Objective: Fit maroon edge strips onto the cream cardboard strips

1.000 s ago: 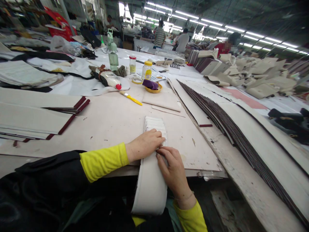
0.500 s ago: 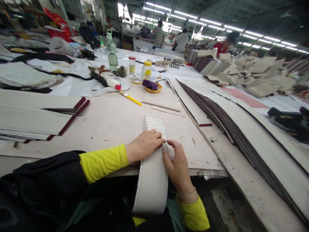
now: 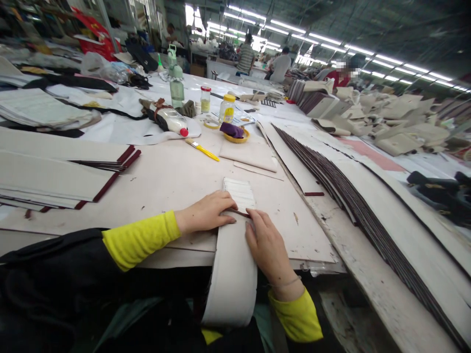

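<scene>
A long off-white strip of sheet material (image 3: 233,274) hangs over the table's near edge and curves down toward my lap. Its far end shows a thin dark edge, which both hands pinch. My left hand (image 3: 208,212) is closed on the left corner, thumb below and fingers above. At the right corner, my right hand (image 3: 268,242) has its fingertips on the same edge, the thumb against the strip. Just beyond lie stepped white strip ends (image 3: 238,192), flat on the board; whether they belong to the same stack is partly hidden by my hands.
Maroon-edged panels (image 3: 55,181) lie stacked at left, and a fanned row of long panels (image 3: 368,196) at right. Farther back are a yellow brush (image 3: 203,149), a yellow dish (image 3: 236,137) with purple cloth, a yellow-lidded jar (image 3: 227,109) and a green bottle (image 3: 177,88). People stand in the background.
My left hand has shifted left from the strip's middle to its left corner. My right hand has closed in on the right corner, and the dark end edge now shows between them.
</scene>
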{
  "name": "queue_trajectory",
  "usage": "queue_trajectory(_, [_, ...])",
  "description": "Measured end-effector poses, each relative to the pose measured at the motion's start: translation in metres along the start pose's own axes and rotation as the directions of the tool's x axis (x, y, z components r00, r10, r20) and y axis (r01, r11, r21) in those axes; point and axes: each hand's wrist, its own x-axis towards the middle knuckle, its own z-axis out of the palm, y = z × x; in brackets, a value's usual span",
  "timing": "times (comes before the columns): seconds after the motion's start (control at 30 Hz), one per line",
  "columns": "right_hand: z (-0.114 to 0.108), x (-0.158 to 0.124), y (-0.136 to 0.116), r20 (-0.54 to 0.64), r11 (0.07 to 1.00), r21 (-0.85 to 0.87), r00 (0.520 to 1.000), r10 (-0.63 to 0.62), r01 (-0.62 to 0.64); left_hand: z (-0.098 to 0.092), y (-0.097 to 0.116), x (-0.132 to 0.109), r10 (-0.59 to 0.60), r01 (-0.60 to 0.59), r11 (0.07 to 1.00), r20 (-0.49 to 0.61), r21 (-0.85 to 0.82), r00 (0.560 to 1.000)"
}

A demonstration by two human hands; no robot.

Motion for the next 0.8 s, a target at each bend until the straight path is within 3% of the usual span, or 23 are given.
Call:
queue_trajectory(0.27, [0.000, 0.021, -0.004, 0.135, 0.995, -0.058, 0.988, -0.076, 0.085, 0.002, -0.013, -0.013, -0.046, 0.037, 0.985, -0.045, -0.168, 0.998])
queue_trajectory(0.5, [-0.001, 0.024, -0.004, 0.173, 0.992, -0.002, 0.978, -0.120, 0.122, 0.003, -0.010, -0.015, 0.005, -0.012, 0.992, -0.056, -0.130, 0.998])
queue_trajectory(0.67, [-0.001, 0.023, -0.005, 0.201, 0.978, -0.105, 0.967, -0.159, 0.182, 0.005, -0.010, -0.020, 0.066, -0.066, 0.998, -0.054, -0.014, 0.996])
queue_trajectory(0.8, [-0.004, 0.022, -0.010, 0.204, 0.969, -0.150, 0.965, -0.166, 0.198, 0.002, -0.017, -0.027, 0.079, -0.083, 0.994, -0.050, -0.078, 0.996])
